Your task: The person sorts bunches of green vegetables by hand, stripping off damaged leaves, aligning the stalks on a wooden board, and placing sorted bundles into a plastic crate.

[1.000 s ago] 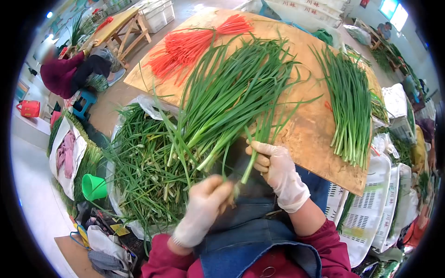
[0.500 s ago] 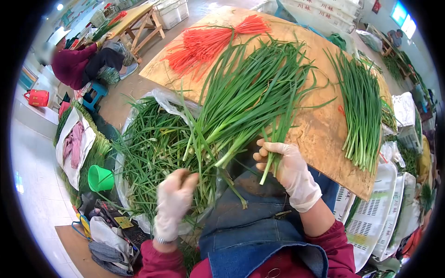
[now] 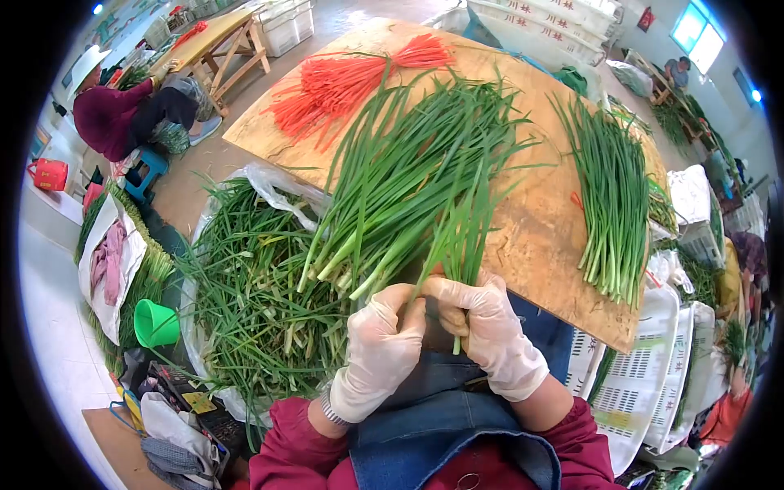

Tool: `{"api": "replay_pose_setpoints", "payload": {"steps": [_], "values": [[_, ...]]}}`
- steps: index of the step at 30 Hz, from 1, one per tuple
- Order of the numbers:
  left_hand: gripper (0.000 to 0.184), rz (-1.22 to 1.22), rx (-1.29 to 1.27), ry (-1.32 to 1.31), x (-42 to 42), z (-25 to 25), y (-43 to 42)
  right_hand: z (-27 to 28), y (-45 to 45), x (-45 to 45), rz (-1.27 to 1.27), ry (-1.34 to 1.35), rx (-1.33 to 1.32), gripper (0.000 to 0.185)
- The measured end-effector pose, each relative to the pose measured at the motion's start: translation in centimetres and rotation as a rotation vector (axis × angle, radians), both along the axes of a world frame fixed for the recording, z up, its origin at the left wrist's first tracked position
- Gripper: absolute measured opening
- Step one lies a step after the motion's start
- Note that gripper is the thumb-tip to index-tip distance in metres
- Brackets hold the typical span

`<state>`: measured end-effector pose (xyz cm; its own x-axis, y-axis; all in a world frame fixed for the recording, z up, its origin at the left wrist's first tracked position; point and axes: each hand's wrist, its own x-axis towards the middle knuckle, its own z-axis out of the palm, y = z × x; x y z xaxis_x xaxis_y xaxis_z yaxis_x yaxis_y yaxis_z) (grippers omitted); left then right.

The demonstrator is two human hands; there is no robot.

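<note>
Both my hands wear pale thin gloves and meet in front of my apron. My right hand (image 3: 490,335) is closed around the lower stalks of a small bunch of garlic chives (image 3: 461,241), leaves pointing up. My left hand (image 3: 382,343) touches it from the left, thumb and finger pinched on a chive strand at the bunch's base. Just beyond, a large loose pile of garlic chives (image 3: 408,180) lies on the wooden board (image 3: 531,233), white ends towards me. A neat bundle of chives (image 3: 608,208) with a red tie rests at the board's right.
Red ties (image 3: 335,90) lie at the board's far left. A plastic-lined heap of chive scraps (image 3: 261,286) is left of my lap, beside a green cup (image 3: 155,323). White crates (image 3: 637,392) stand at right. Another person (image 3: 114,114) sits at far left.
My left hand has come up and right from over the scrap heap to the small bunch and pinches a strand there. My right hand still holds the bunch, slightly lower. The view has shifted.
</note>
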<state>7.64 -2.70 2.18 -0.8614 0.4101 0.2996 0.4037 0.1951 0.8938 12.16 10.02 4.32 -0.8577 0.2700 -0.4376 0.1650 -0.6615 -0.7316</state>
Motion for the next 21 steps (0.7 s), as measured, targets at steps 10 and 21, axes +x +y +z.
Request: {"api": "replay_pose_setpoints", "payload": {"steps": [10, 21], "values": [[0.013, 0.754, 0.121, -0.287, -2.0, -0.9, -18.0, -2.1, 1.2, -0.6, -0.046, -0.116, -0.056, 0.016], [0.031, 0.157, -0.496, 0.674, -2.9, -0.7, -3.9, -2.7, 0.4, -1.9, -0.063, -0.125, -0.039, 0.012]]}}
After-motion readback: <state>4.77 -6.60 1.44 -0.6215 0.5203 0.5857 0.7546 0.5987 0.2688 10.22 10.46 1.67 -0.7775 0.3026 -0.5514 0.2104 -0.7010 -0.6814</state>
